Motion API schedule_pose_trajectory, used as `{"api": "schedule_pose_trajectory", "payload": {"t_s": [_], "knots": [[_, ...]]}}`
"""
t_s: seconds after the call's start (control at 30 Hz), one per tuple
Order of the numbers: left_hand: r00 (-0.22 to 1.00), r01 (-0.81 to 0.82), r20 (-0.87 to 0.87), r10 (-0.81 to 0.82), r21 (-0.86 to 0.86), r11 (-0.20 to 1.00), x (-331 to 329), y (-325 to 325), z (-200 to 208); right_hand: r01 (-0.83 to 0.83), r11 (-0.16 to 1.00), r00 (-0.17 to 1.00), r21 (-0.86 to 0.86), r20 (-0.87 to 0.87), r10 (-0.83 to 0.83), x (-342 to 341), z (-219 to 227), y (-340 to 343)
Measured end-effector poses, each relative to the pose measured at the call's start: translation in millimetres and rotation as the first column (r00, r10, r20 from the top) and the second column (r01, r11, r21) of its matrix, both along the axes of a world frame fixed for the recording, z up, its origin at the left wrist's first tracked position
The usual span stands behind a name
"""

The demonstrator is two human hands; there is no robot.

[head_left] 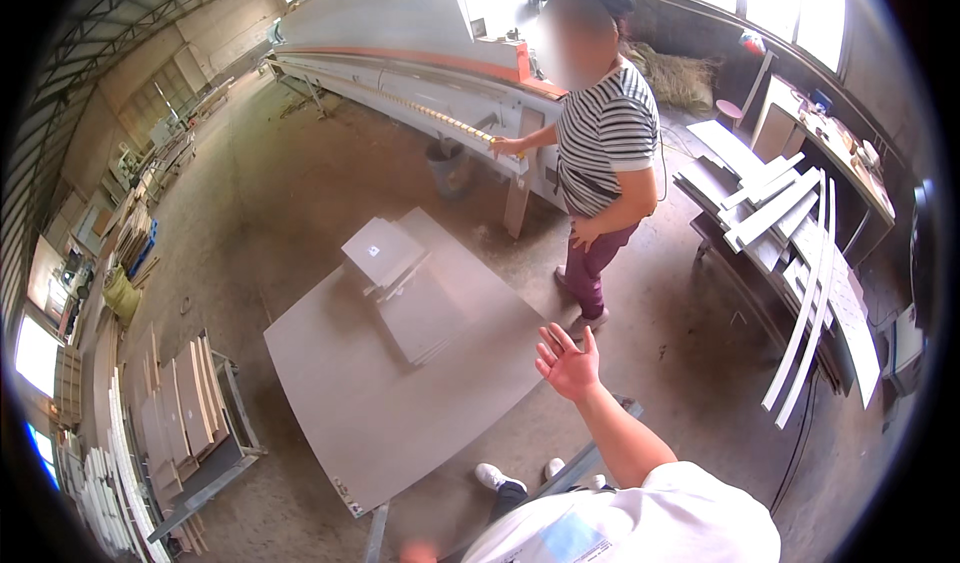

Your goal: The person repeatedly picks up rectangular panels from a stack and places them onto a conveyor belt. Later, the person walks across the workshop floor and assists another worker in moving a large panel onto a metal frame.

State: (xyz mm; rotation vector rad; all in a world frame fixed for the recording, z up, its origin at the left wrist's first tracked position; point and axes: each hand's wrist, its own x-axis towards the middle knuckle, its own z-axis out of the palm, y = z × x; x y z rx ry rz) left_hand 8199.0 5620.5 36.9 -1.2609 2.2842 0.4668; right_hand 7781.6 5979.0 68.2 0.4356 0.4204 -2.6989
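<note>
My right hand (568, 365) is held out palm up with its fingers spread, and nothing is in it. It is nearest the right corner of a large grey board (330, 393), apart from it as far as I can see. On that board lies a stack of smaller grey panels (425, 323), topped by a lighter square panel (383, 250) with a small white label. At the lower edge, a smeared, skin-coloured shape, seemingly my left hand (420, 551), shows beside the board's near corner. Its fingers cannot be made out.
A person in a striped shirt (605, 133) stands beyond the board, one hand on a long machine (400, 93). A bucket (448, 166) stands under it. White strips (800, 293) overhang a loaded cart at right. Panels lean on a rack (185, 403) at left.
</note>
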Motion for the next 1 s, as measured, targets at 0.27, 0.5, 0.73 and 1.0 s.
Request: {"api": "schedule_pose_trajectory", "payload": {"t_s": [0.27,0.5,0.73,1.0], "knots": [[1.0,-0.017,-0.009,0.017,-0.015,1.0,9.5,-15.3,-34.1,0.011,1.0,0.999,0.011,-0.046,-0.011,-1.3,10.2,11.3],[0.998,0.031,0.058,-0.033,0.031,0.999,-8.7,-13.9,-44.2,0.011,0.997,1.0,0.081,-0.023,-0.009,7.4,14.6,22.9],[1.0,-0.023,-0.002,0.023,-0.049,0.999,-52.6,4.4,-5.8,-0.07,0.968,0.997,0.24,-0.004,0.073,15.3,3.5,30.2],[1.0,0.005,-0.014,-0.006,-0.132,0.991,-62.7,-18.5,-51.1,0.449,-0.451,0.586,0.771,0.127,0.8,90.5,-100.9,23.5]]}}
